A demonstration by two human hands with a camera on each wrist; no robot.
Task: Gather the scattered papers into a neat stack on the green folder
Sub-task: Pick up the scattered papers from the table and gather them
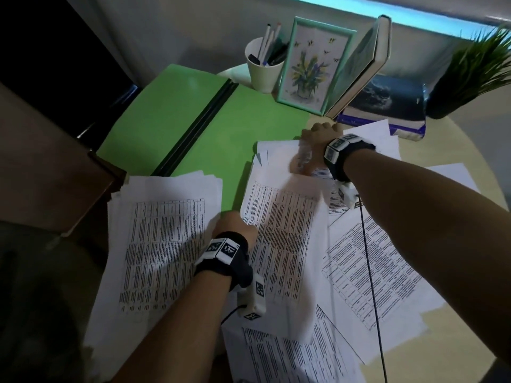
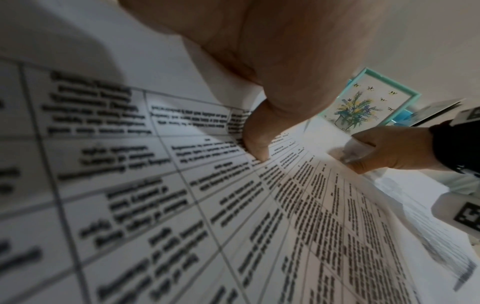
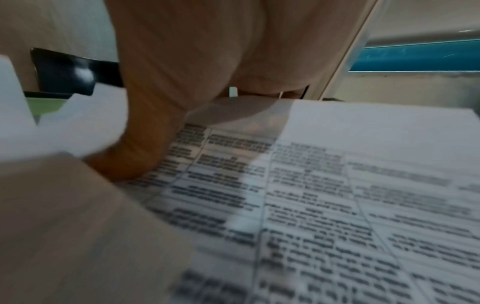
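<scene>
Your left hand (image 1: 235,226) pinches the near left edge of a bundle of white printed sheets (image 1: 279,239), thumb (image 2: 255,139) pressed on top of the printed table as the left wrist view shows. Your right hand (image 1: 315,146) grips the far end of the same bundle, fingers curled around its upper edge, where the paper is blurred. That bundle lies partly over the right leaf of the open green plastic folder (image 1: 177,111) and partly over the round pale tabletop (image 1: 475,341). A second untidy pile of white printed sheets (image 1: 163,244) lies to the left of your left hand, its far edge overlapping the folder's near edge. More loose printed sheets (image 1: 370,272) lie fanned under and beside your right forearm, on the table. Behind the folder stand a white cup of pens (image 1: 264,64), a mint-framed flower picture (image 1: 312,66), a leaning hardcover book (image 1: 365,64) on stacked books, and a dark-potted green plant (image 1: 475,70).
</scene>
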